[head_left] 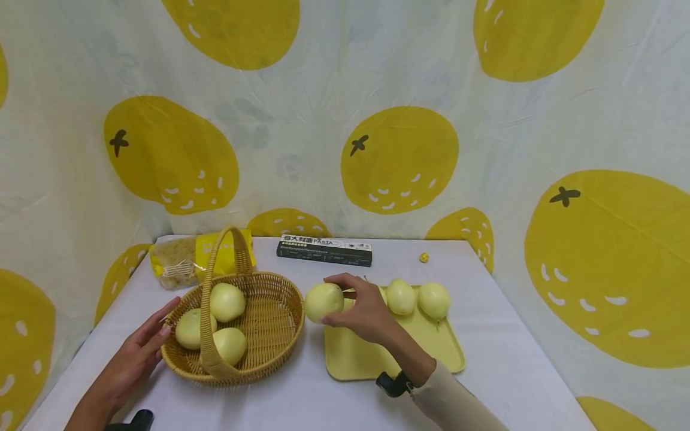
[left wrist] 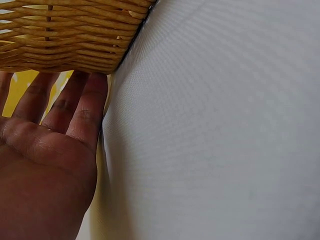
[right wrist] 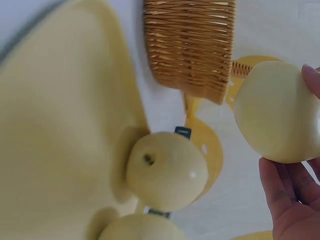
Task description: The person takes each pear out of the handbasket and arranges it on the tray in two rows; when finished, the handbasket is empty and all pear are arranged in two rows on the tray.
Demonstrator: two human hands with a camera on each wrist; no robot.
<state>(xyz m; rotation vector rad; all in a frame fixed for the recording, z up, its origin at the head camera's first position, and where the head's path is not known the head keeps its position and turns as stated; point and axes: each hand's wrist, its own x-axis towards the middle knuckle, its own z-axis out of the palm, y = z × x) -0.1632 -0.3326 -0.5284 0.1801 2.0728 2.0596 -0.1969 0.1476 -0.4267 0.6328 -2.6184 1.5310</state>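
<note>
My right hand [head_left: 368,310] holds a pale yellow-green pear [head_left: 324,301] between thumb and fingers, raised between the basket and the tray. In the right wrist view this pear [right wrist: 277,115] hangs past the tray's edge. A woven wicker basket [head_left: 269,326] with a tall arched handle stands on the left and contains three pears, gathered in its left half. Against its left outer side rests my left hand [head_left: 135,353], fingers extended; the left wrist view has the fingertips right at the wicker wall [left wrist: 75,50]. On the yellow tray [head_left: 358,362] sit more pears [head_left: 434,300], one partly hidden behind my right hand.
Behind the basket lies a yellow pasta bag [head_left: 183,260]. A dark pasta box [head_left: 324,251] is at the back middle, with a small yellow object [head_left: 424,257] to its right. A fruit-print cloth [head_left: 302,149] hangs behind the white-covered table [head_left: 517,371].
</note>
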